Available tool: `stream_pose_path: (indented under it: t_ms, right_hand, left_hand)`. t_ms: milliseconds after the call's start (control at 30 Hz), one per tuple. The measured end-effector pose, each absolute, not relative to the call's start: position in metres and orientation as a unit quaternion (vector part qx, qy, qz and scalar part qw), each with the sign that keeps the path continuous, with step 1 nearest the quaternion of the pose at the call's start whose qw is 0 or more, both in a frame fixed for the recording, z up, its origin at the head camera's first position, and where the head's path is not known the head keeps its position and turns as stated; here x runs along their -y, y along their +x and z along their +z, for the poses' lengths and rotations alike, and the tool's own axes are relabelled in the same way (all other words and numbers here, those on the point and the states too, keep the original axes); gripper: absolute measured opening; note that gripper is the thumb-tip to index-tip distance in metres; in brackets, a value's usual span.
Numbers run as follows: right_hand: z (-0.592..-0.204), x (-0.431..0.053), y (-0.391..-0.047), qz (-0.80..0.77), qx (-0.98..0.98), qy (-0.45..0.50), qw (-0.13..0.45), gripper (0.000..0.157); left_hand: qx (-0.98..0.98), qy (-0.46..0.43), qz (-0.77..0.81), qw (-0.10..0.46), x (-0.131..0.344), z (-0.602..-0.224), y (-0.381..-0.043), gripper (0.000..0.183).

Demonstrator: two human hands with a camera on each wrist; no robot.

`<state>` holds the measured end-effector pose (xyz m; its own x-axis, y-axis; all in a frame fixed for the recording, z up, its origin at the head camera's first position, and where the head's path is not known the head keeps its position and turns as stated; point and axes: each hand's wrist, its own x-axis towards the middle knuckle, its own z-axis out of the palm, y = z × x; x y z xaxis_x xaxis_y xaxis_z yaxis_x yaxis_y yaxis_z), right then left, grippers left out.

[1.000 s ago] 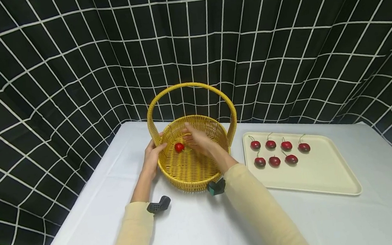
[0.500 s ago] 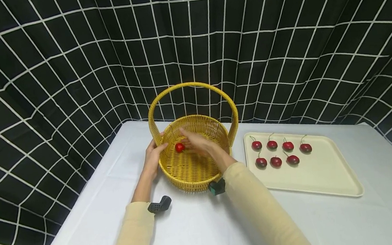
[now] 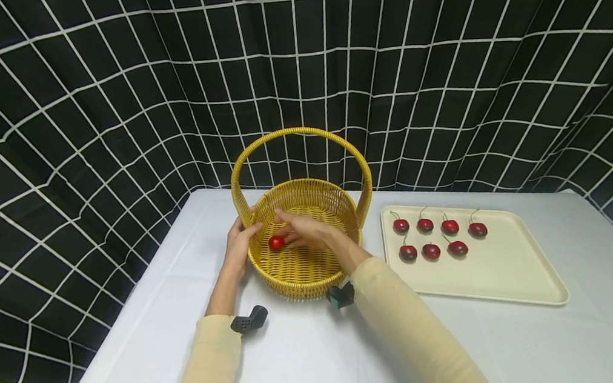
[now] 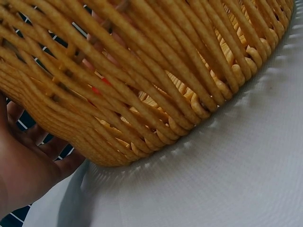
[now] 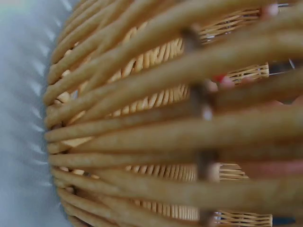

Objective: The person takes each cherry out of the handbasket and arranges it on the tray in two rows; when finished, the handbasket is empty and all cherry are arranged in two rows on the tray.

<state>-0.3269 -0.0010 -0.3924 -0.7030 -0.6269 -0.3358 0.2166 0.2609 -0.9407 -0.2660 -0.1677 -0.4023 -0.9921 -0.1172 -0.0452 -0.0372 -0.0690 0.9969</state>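
Note:
In the head view, a yellow woven basket (image 3: 297, 271) with a tall arched handle stands on the table. My left hand (image 3: 239, 243) grips its left side, thumb over the rim; the left wrist view shows fingers behind the weave. Inside the basket, my right hand (image 3: 306, 228) reaches leftward with its fingers extended and loosely bent. At its fingertips lies a small, round, bright red fruit (image 3: 276, 243), with no stem visible. The fingertips appear to touch it, and the topmost digit stands apart from it. In the right wrist view, basket strands hide most of that hand.
To the right of the basket lies a cream tray (image 3: 509, 259) with several dark red stemmed cherries (image 3: 431, 252) in two rows on its left half. A white cloth (image 3: 299, 362) covers the table. Black grid-patterned curtains (image 3: 295, 64) close off the back and sides.
My right hand has moved lower inside the basket, to the fruit. The red fruit has shifted slightly left and toward me. My left hand keeps its hold on the basket.

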Motion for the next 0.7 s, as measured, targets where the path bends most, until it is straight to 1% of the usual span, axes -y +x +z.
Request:
stream_pose_path:
  t_ms: [233,533,700]
  right_hand:
    - [-0.394,0.001,-0.322,-0.577,-0.715,-0.152,0.364,0.060]
    - [-0.394,0.000,-0.318,-0.548,-0.718,-0.166,0.396,0.058]
    - [-0.395,0.001,-0.317,-0.546,-0.711,-0.174,0.408,0.057]
  left_hand:
    - [0.677,0.058,-0.733,0.030,0.167,-0.402,-0.266,0.051]
    - [0.678,0.055,-0.733,0.028,0.168,-0.403,-0.267,0.052]
    - [0.670,0.053,-0.740,0.026,0.173,-0.415,-0.277,0.052]
